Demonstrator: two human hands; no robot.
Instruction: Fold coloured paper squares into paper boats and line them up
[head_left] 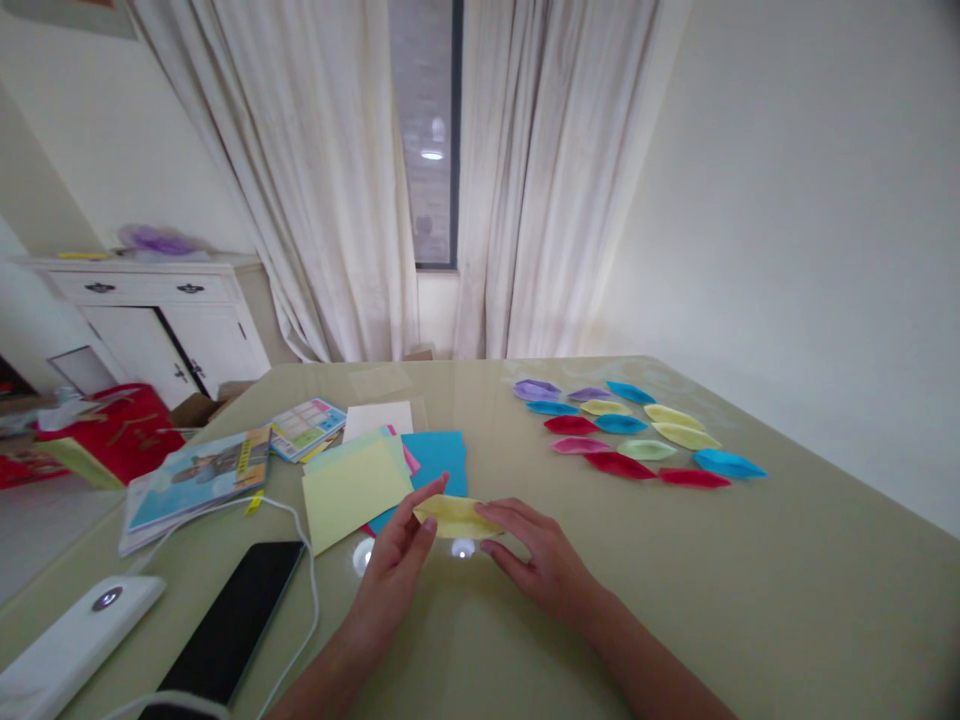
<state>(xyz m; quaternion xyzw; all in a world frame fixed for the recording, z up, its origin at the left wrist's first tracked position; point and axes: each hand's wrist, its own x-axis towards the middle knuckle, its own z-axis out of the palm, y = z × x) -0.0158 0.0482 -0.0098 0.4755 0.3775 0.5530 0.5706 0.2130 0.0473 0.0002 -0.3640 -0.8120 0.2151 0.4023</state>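
Note:
A folded yellow paper boat, long and pointed at the ends, is held between my two hands above the table. My left hand pinches its left end between thumb and fingers. At its right end, my right hand grips the paper with the fingers on top and the thumb below. Just behind my left hand lie loose sheets: a pale yellow sheet on top, a blue sheet and a white sheet. To the right rest several similar folded paper boats, among them a red one and a blue one.
On the left of the table are a black phone, a white power bank with a white cable, and booklets. A red bag and a white cabinet stand beyond. Curtains hang behind.

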